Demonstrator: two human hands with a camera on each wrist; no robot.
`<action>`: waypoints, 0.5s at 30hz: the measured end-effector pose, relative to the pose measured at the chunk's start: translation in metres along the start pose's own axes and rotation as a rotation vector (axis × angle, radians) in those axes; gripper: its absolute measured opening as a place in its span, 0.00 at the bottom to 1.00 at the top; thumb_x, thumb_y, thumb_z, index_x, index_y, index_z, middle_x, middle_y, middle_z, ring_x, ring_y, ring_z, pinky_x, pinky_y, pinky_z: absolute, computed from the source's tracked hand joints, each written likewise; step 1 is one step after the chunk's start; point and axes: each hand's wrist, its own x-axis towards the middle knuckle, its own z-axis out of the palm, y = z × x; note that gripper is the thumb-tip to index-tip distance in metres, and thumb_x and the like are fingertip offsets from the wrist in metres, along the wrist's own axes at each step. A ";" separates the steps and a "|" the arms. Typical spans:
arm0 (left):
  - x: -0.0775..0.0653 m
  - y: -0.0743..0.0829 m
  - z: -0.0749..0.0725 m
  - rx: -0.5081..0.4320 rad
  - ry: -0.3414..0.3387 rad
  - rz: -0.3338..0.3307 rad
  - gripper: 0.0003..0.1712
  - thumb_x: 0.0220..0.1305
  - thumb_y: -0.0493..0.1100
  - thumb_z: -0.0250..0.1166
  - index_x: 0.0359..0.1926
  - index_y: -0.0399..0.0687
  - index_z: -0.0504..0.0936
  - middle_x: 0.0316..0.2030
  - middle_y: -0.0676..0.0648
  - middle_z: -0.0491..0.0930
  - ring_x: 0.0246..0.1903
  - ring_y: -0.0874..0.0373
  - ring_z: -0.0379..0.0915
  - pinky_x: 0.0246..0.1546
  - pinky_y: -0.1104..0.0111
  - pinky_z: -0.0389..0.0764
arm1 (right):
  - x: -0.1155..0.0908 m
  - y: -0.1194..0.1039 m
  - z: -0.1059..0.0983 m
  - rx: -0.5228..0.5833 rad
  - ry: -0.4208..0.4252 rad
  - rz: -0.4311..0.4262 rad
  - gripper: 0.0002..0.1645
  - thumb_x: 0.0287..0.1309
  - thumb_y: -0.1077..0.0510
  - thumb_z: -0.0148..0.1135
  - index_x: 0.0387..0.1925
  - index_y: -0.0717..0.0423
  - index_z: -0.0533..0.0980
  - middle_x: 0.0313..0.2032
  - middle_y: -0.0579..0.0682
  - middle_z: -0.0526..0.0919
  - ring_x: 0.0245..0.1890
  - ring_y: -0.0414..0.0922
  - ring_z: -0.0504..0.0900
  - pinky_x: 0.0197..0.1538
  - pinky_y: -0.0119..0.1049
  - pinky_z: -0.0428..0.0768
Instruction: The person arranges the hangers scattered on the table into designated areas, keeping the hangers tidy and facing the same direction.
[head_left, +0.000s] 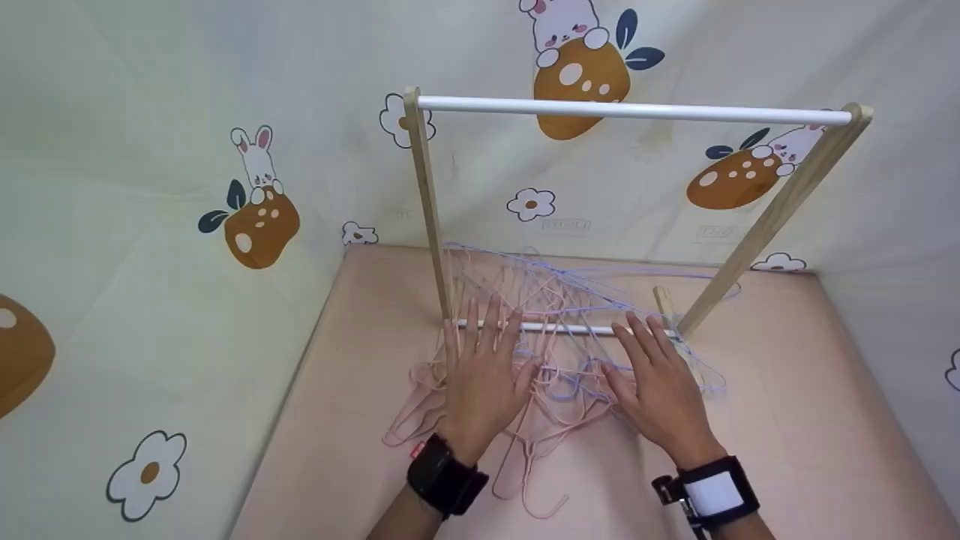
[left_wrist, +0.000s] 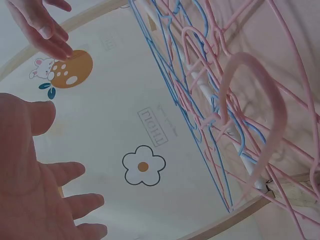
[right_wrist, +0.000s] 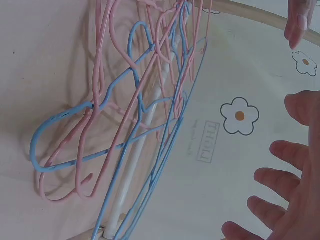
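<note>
Pink hangers (head_left: 529, 446) and blue hangers (head_left: 574, 276) lie in a tangled heap around the lower white bar (head_left: 566, 328) of a small rack with wooden side posts. Above the near part of this heap is my left hand (head_left: 486, 386), palm down with fingers extended. To its right, my right hand (head_left: 660, 396) is held much the same way, its thumb toward the left hand. Both wrist views show a gap between the hands and the hangers, and neither hand holds anything. In the head view the hands hide part of the heap.
The rack's upper white bar (head_left: 630, 110) spans two wooden posts, the right post (head_left: 780, 217) leaning outward in view. Behind stands a pale wall (head_left: 465, 202) printed with rabbits and flowers. A pinkish tabletop (head_left: 780, 420) lies beneath, with another printed wall (head_left: 150, 315) along the left.
</note>
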 end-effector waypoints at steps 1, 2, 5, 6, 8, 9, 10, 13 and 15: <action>0.000 -0.001 0.000 -0.002 0.001 -0.003 0.41 0.80 0.68 0.57 0.82 0.52 0.71 0.85 0.39 0.58 0.84 0.35 0.47 0.78 0.31 0.49 | 0.000 0.001 0.000 -0.002 0.000 0.001 0.37 0.75 0.49 0.68 0.77 0.62 0.73 0.80 0.63 0.68 0.81 0.67 0.62 0.74 0.68 0.68; 0.001 -0.003 0.000 -0.005 0.003 -0.006 0.41 0.80 0.68 0.57 0.82 0.51 0.71 0.85 0.39 0.58 0.85 0.35 0.46 0.78 0.31 0.49 | 0.000 0.002 -0.001 -0.002 -0.001 0.002 0.37 0.75 0.49 0.68 0.77 0.62 0.73 0.80 0.63 0.68 0.81 0.67 0.62 0.74 0.68 0.67; 0.002 -0.005 -0.001 -0.036 0.005 -0.021 0.41 0.79 0.66 0.60 0.83 0.51 0.71 0.85 0.40 0.57 0.85 0.36 0.45 0.79 0.31 0.46 | 0.000 0.005 -0.001 -0.006 -0.003 0.007 0.38 0.74 0.49 0.69 0.77 0.63 0.73 0.79 0.64 0.68 0.81 0.67 0.61 0.74 0.68 0.67; 0.002 -0.006 -0.001 -0.042 0.007 -0.025 0.41 0.79 0.66 0.61 0.83 0.52 0.71 0.86 0.40 0.57 0.85 0.36 0.45 0.79 0.31 0.46 | 0.000 0.005 -0.001 -0.006 -0.003 0.008 0.37 0.74 0.49 0.68 0.77 0.63 0.73 0.79 0.64 0.68 0.81 0.67 0.61 0.75 0.68 0.67; 0.002 -0.008 -0.001 -0.049 0.012 -0.028 0.40 0.78 0.65 0.61 0.82 0.52 0.72 0.85 0.40 0.58 0.85 0.36 0.46 0.79 0.31 0.45 | 0.000 0.007 -0.001 -0.004 -0.003 0.011 0.37 0.75 0.49 0.68 0.76 0.64 0.73 0.79 0.64 0.68 0.82 0.67 0.60 0.75 0.68 0.67; 0.002 -0.008 0.000 -0.053 0.014 -0.029 0.40 0.78 0.64 0.62 0.82 0.51 0.72 0.85 0.39 0.59 0.84 0.36 0.47 0.79 0.32 0.45 | 0.000 0.007 -0.001 -0.004 -0.003 0.011 0.37 0.75 0.50 0.68 0.76 0.64 0.73 0.79 0.64 0.68 0.82 0.67 0.60 0.75 0.68 0.67; 0.001 -0.009 0.000 -0.051 0.015 -0.029 0.40 0.79 0.65 0.61 0.81 0.51 0.73 0.84 0.39 0.59 0.84 0.36 0.48 0.79 0.32 0.45 | 0.000 0.008 -0.001 -0.005 -0.002 0.011 0.37 0.74 0.50 0.68 0.76 0.64 0.73 0.79 0.64 0.68 0.82 0.67 0.60 0.74 0.69 0.67; 0.000 -0.011 0.001 -0.042 0.017 -0.031 0.39 0.79 0.66 0.59 0.81 0.51 0.74 0.84 0.38 0.61 0.84 0.35 0.50 0.80 0.33 0.45 | 0.000 0.008 0.000 -0.006 0.002 0.011 0.37 0.75 0.50 0.68 0.76 0.64 0.73 0.79 0.65 0.68 0.81 0.68 0.60 0.74 0.69 0.67; -0.001 -0.012 0.003 -0.038 0.021 -0.032 0.39 0.80 0.66 0.58 0.80 0.51 0.74 0.84 0.38 0.61 0.83 0.34 0.50 0.79 0.33 0.46 | -0.001 0.008 0.001 -0.004 0.001 0.014 0.37 0.75 0.50 0.68 0.77 0.64 0.73 0.79 0.65 0.68 0.81 0.68 0.60 0.74 0.69 0.67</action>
